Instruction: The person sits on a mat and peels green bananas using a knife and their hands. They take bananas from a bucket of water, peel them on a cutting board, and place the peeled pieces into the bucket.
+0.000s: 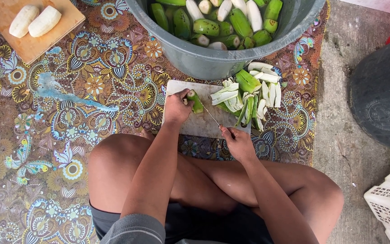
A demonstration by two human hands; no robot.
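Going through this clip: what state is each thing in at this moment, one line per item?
Green banana: unpeeled, pinned on the cutting board by the left hand.
Knife: gripped in the right hand, blade at the banana.
Peel strips: heaped on the board's far corner.
Grey tub: holds green and peeled bananas.
Wooden board: carries two peeled bananas.

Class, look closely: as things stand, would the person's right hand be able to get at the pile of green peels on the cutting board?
Probably yes: the peels lie just beyond the right hand, nothing between, though it holds a knife.
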